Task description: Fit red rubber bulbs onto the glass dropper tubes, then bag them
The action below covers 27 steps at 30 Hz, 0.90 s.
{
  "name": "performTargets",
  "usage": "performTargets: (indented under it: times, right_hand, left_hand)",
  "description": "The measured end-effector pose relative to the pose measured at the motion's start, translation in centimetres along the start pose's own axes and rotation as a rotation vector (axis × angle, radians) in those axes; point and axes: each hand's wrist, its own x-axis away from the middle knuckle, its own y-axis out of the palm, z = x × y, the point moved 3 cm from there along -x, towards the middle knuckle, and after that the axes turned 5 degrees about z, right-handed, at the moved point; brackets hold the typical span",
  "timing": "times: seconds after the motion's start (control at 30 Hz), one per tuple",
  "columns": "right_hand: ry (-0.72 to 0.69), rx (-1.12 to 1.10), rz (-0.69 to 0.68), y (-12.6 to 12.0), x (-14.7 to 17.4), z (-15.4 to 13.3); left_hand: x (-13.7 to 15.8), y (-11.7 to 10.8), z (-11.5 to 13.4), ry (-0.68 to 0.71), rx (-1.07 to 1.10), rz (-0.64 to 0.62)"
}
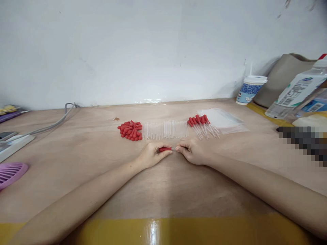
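Observation:
My left hand (152, 153) is closed around a red rubber dropper bulb (165, 149), its open end facing right. Pinched in my right hand (190, 151) is a clear dropper tube (173, 148), whose tip meets the bulb's mouth; how deep it sits inside I cannot tell. Just beyond my left hand lies a pile of loose red bulbs (130, 130). A row of clear tubes (165, 130) lies side by side beyond both hands. To the right of that row rest several droppers with red bulbs on their tubes (203, 126).
Clear plastic bags (224, 120) lie behind the assembled droppers. At the back right stand a paper cup (251, 90), a grey container (277, 80) and a tilted plastic bottle (297, 90). On the left are a grey cable (55, 124) and a purple slotted object (11, 173).

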Motion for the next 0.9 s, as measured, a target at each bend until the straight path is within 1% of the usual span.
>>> performTargets:
  times: [0.1,0.17,0.3,0.37,0.53,0.63,0.77,0.9]
  right_hand:
    - [0.044,-0.055,-0.058,0.0,-0.2,0.3]
    - [0.054,-0.059,-0.069,-0.3,-0.3,0.4]
    - [-0.018,0.015,0.027,-1.4,-0.2,0.2]
    - [-0.061,0.027,0.068,-1.8,0.1,0.1]
    - [-0.19,0.083,0.147,-1.6,0.8,0.0]
    - [-0.224,0.112,0.184,-1.2,0.9,-0.2]
    - [-0.201,0.15,0.18,-1.1,0.9,-0.3]
    - [-0.14,0.171,0.129,-1.1,0.8,-0.5]
  left_hand:
    - [-0.1,0.0,0.1,0.008,-0.003,0.005]
    - [-0.3,-0.2,0.1,-0.014,0.014,0.016]
    - [-0.5,-0.5,-0.2,-0.124,0.069,0.026]
    - [-0.4,-0.6,-0.4,-0.157,0.102,0.015]
    - [-0.4,-0.4,-0.3,-0.158,0.139,-0.022]
    - [-0.4,-0.2,-0.1,-0.156,0.142,-0.043]
    - [-0.4,-0.1,-0.1,-0.146,0.16,-0.052]
    - [-0.5,-0.1,0.0,-0.123,0.16,-0.061]
